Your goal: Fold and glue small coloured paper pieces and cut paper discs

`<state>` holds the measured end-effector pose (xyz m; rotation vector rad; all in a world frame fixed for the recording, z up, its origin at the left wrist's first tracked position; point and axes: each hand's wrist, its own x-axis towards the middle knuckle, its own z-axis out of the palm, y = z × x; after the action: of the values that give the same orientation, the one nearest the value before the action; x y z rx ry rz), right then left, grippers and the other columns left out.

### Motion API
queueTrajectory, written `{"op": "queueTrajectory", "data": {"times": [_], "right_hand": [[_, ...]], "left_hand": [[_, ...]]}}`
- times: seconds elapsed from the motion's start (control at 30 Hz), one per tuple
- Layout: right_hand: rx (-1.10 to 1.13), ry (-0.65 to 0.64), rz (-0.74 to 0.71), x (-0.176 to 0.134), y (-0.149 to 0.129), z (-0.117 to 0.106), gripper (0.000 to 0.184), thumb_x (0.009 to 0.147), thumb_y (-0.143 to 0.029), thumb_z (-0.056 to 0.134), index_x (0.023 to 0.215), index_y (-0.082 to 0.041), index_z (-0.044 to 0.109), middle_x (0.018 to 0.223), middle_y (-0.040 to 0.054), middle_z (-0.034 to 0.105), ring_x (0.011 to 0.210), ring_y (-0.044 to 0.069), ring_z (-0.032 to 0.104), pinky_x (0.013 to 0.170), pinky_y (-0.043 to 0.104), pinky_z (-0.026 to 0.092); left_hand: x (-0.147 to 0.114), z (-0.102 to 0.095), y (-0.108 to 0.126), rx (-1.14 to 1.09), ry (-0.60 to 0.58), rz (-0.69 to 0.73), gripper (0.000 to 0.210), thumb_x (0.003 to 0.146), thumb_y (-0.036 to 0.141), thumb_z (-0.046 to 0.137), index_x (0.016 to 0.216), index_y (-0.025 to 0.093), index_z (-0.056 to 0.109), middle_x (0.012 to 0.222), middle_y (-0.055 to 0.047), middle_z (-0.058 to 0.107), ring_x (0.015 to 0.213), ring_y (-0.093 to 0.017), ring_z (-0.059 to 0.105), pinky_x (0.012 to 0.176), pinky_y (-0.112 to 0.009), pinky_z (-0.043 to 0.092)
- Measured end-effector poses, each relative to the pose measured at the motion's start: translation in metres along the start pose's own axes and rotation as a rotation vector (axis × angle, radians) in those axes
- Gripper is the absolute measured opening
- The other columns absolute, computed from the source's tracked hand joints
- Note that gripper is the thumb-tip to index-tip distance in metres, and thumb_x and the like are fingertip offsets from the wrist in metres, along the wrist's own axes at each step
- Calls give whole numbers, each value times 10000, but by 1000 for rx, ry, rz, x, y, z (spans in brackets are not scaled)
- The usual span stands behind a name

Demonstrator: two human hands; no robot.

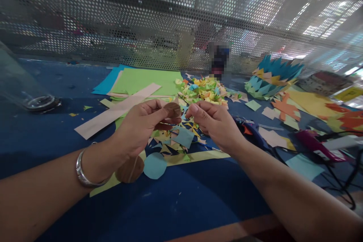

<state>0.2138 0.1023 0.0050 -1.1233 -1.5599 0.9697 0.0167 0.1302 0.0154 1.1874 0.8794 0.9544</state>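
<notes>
My left hand [144,123] pinches a small brown round piece [172,110] between thumb and fingers, above the middle of the table. Close by on the right, my right hand [214,123] has its thumb and index finger pressed together; whatever they hold, if anything, is too small to make out. Under my left wrist lies a larger brown disc [130,169] with a pale line across it. A light blue paper circle [155,165] touches its right side. Both lie over or against a long pale yellow paper strip [198,157]. Paper scraps [183,137] are scattered below my hands.
Stacked coloured sheets [153,79] and a pale pink strip [121,110] lie behind my left hand. Folded paper pieces [204,89] are heaped behind. Rightward are a spiky paper crown [273,77], blue-handled scissors [252,134] and a magenta corded tool [320,145]. Perforated metal [127,19] borders the table.
</notes>
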Motion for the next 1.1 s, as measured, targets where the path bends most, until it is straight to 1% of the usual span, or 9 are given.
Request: {"op": "queueTrajectory", "data": {"times": [0.17, 0.3, 0.4, 0.57, 0.67, 0.83, 0.97, 1.1], "right_hand": [[-78, 8, 46, 1, 1, 0, 479, 918, -643, 611, 762, -191, 594, 570, -76, 313, 496, 76, 253, 465, 275, 181], [-94, 23, 41, 1, 3, -1, 484, 924, -642, 605, 740, -196, 557, 575, -80, 305, 495, 73, 250, 465, 270, 192], [-100, 1, 38, 0, 3, -2, 496, 922, -641, 608, 717, -197, 530, 575, -79, 308, 497, 70, 251, 463, 268, 188], [-112, -41, 27, -1, 1, -2, 500, 945, -625, 589, 702, -196, 508, 585, -79, 291, 499, 67, 250, 464, 268, 176], [-102, -49, 28, -1, 0, -1, 501, 951, -619, 583, 698, -194, 501, 586, -80, 284, 500, 66, 245, 463, 266, 174], [-74, -55, 30, -2, -2, 0, 499, 956, -614, 579, 699, -193, 503, 580, -88, 256, 493, 64, 212, 457, 266, 165], [-54, -57, 37, -3, -4, 1, 507, 953, -616, 581, 685, -195, 496, 567, -89, 260, 484, 63, 209, 450, 264, 164], [-33, -63, 53, -3, -5, 1, 518, 935, -634, 597, 676, -196, 495, 559, -91, 261, 476, 60, 201, 444, 262, 165]], "left_hand": [[1, -1, 0, -46, -22, 31, 194, 826, 311, 778, 769, 189, 637, 988, -33, 768, 914, -195, 729, 767, -314, 529], [2, -1, -1, -65, -28, 32, 155, 854, 290, 756, 820, 184, 647, 997, -39, 768, 935, -192, 731, 763, -296, 516], [3, -2, -3, -78, -40, 32, 115, 870, 274, 744, 871, 185, 670, 1006, -32, 764, 939, -170, 725, 766, -275, 515], [2, -4, -6, -109, -87, 22, 193, 861, 291, 769, 779, 187, 629, 1001, -13, 763, 936, -146, 714, 724, -235, 529], [1, -2, -5, -124, -100, 13, 197, 849, 283, 781, 777, 187, 625, 954, -5, 761, 905, -142, 718, 682, -222, 530], [1, -2, -5, -154, -128, 14, 180, 852, 254, 775, 780, 180, 628, 896, -6, 760, 876, -141, 719, 664, -217, 535], [2, -2, -6, -171, -133, 18, 185, 849, 253, 779, 785, 180, 622, 934, -8, 753, 910, -153, 723, 663, -222, 548], [2, -3, -6, -189, -120, -7, 194, 824, 245, 794, 785, 186, 614, 932, -13, 748, 931, -182, 734, 699, -256, 560]]}}
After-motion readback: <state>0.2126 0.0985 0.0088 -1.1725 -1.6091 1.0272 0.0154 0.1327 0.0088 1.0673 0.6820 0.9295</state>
